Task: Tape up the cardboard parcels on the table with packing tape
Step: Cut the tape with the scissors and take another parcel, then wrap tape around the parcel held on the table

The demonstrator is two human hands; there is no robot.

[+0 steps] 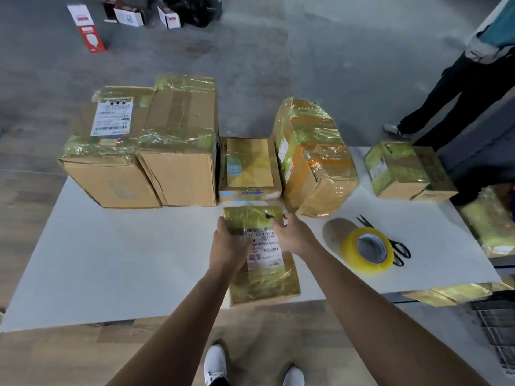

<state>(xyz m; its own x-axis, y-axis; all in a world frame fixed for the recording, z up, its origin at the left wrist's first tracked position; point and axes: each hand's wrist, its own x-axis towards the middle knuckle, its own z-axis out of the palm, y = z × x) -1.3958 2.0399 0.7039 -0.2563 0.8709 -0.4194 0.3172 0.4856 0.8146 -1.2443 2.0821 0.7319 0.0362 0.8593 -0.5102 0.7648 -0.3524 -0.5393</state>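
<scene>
L hand, R hand grip small tape-wrapped cardboard parcel, lengthwise from bench near edge; yellow packing-tape roll nearer R.

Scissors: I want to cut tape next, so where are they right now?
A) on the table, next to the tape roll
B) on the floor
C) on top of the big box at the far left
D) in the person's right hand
A: the scissors lie on the white table beside the tape roll, which partly hides them, while the left hand and right hand hold a small parcel.
</scene>
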